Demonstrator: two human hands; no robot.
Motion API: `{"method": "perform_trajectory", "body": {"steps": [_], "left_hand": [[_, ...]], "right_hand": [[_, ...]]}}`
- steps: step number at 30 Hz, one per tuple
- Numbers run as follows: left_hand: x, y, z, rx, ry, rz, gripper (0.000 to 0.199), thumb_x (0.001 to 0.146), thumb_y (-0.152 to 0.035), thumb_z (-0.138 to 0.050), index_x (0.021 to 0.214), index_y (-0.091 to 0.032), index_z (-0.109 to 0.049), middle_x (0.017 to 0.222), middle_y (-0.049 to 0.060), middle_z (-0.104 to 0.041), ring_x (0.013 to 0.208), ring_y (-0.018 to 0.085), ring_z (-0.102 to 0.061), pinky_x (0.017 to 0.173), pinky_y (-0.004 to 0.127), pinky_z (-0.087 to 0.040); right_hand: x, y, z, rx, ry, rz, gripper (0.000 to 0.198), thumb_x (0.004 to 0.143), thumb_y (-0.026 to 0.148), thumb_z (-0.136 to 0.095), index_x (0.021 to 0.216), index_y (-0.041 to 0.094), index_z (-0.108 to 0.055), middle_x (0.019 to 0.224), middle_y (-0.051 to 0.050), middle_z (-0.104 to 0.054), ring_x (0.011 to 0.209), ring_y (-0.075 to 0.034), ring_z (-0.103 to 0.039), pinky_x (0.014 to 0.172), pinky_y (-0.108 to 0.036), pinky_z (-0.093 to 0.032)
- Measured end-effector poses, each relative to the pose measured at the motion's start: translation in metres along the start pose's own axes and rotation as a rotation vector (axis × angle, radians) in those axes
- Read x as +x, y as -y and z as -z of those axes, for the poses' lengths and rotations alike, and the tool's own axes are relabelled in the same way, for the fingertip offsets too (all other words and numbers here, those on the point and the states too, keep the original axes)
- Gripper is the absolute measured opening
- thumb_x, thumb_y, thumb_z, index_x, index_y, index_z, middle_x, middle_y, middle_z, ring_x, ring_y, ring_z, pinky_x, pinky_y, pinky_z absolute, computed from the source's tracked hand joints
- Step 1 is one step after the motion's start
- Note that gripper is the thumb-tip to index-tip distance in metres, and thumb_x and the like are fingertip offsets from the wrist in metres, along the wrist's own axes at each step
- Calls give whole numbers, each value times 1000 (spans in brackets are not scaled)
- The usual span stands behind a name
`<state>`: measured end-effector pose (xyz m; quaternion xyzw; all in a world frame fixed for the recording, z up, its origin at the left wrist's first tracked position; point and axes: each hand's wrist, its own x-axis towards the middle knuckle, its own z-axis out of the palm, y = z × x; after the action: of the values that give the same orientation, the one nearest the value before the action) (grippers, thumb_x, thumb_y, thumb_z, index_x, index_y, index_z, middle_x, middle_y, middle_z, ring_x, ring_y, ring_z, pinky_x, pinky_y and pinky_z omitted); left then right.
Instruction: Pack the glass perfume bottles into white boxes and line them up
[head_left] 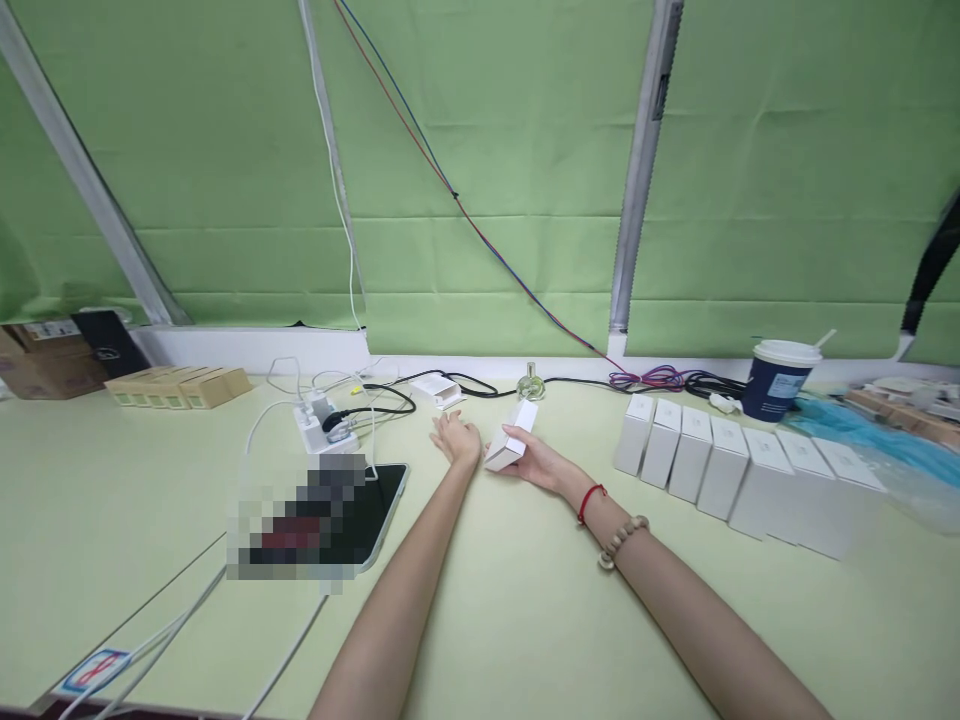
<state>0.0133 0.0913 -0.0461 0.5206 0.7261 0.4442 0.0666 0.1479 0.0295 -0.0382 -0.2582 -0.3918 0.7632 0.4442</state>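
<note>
My right hand [536, 462] is closed around a small white box [514, 440], which is tilted above the table. Beside it, my left hand [456, 440] has its fingers apart and holds nothing I can see. Just beyond the left fingertips lies another white box or tray [437, 390], which looks partly open. A clear glass bottle with yellow-green liquid, like a perfume bottle [531, 385], stands behind the held box. Several similar white boxes [724, 465] stand in a slanting row to the right.
A tablet [386, 510], partly pixelated, lies left of my left arm. Behind it sits a power strip [326, 425] with plugs and cables. Yellowish boxes [180, 388] and a cardboard box [52, 360] are far left. A lidded cup [780, 382] and blue plastic [862, 440] are right.
</note>
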Motion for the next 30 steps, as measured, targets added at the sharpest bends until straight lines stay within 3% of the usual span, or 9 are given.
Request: {"method": "perform_trajectory", "body": {"steps": [7,12,16,19,22,26,30], "left_hand": [[16,1,-9,248,68,23,38,78,-23,-40,112,-15,-55,142,13,-31,136,30,-12,108,51,-11],[26,2,-14,281,36,22,38,78,-25,-39,110,-17,-57,138,13,-36,135,31,-15,105,51,-18],[36,2,-16,297,37,-13,33,77,-24,-39,98,-16,-62,130,15,-45,130,32,-24,99,53,-24],[42,1,-15,290,53,-62,30,77,-24,-38,90,-16,-63,117,15,-55,122,30,-36,98,52,-25],[46,0,-15,287,35,-126,32,78,-21,-36,97,-14,-61,113,16,-57,115,27,-43,100,50,-23],[50,-1,-20,347,-18,-301,39,77,-18,-36,109,-9,-55,115,18,-57,119,28,-40,102,48,-21],[49,-2,-23,404,47,-431,39,76,-18,-38,107,-6,-56,102,18,-64,116,28,-45,104,44,-18]], "right_hand": [[3,1,1,-3,64,-22,33,71,39,-66,90,16,-53,86,-6,-67,86,-18,-63,87,-39,-48],[5,2,3,-37,95,-30,35,70,41,-66,90,16,-54,81,-4,-66,82,-17,-63,88,-39,-47],[7,3,4,-41,113,-41,37,70,42,-66,90,14,-55,81,-6,-66,82,-18,-63,89,-40,-46],[11,3,6,-28,140,-55,37,70,41,-67,91,14,-55,82,-7,-67,83,-18,-63,90,-41,-45],[12,5,6,-25,133,-69,37,69,41,-67,91,14,-55,83,-7,-67,84,-19,-63,91,-42,-44],[9,9,3,-48,155,-75,38,71,41,-65,93,13,-56,87,-8,-67,87,-19,-63,93,-41,-42],[8,11,3,-65,187,-75,39,71,42,-65,95,13,-56,89,-8,-67,87,-19,-63,94,-41,-41]]}}
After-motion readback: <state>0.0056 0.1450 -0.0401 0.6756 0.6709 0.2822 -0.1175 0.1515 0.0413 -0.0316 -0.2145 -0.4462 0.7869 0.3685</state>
